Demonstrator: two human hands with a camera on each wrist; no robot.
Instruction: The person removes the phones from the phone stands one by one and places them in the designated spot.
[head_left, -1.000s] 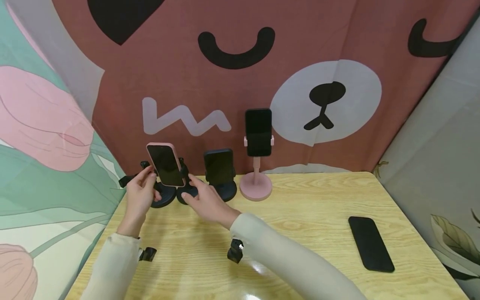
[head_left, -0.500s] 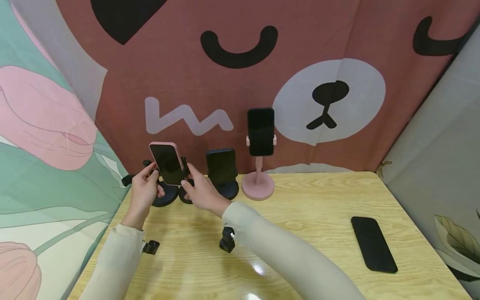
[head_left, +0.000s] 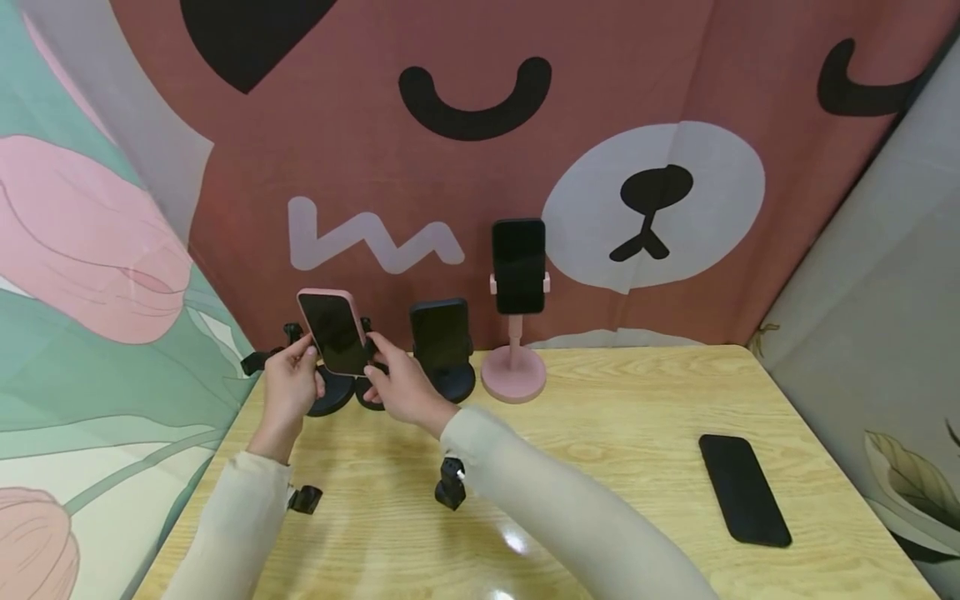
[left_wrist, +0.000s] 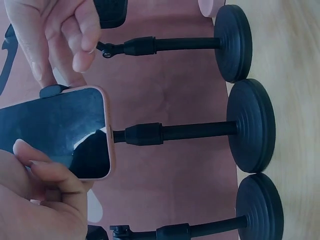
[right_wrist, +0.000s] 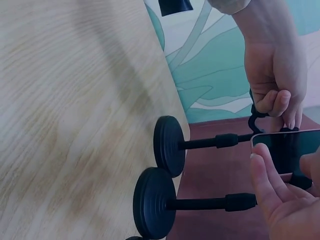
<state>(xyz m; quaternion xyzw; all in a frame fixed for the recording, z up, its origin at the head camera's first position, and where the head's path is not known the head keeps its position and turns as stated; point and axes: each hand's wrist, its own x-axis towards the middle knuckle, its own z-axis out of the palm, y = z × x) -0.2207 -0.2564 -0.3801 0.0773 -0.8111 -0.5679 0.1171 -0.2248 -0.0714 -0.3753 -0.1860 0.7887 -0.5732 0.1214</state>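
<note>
Head view: a pink-edged phone point(head_left: 336, 333), dark screen facing out, is held upright and slightly tilted near the far left of a wooden table point(head_left: 622, 425). Its left edge is pinched by the left hand point(head_left: 291, 385), and its lower right edge is gripped by the right hand point(head_left: 405, 387), the fingers of both being curled. A navy phone point(head_left: 440, 333) is seen just beside the right hand, so it could be knocked if that hand were swung outward

Left wrist view (turned sideways, with the table along the right): the phone is shown at the top of the middle black stand point(left_wrist: 251, 126), and a clamp pad point(left_wrist: 51, 91) is seen at its edge. Whether the clamp is fully seated cannot be told; if the phone were released while gripped unevenly, it could be tipped out or dropped

Right wrist view: the far edge is touched by the left fingertips, the near one by the right hand. The base of the neighbouring stand point(right_wrist: 170, 146) is set close against the middle one, so both could be shifted by a hard sideways push
</note>
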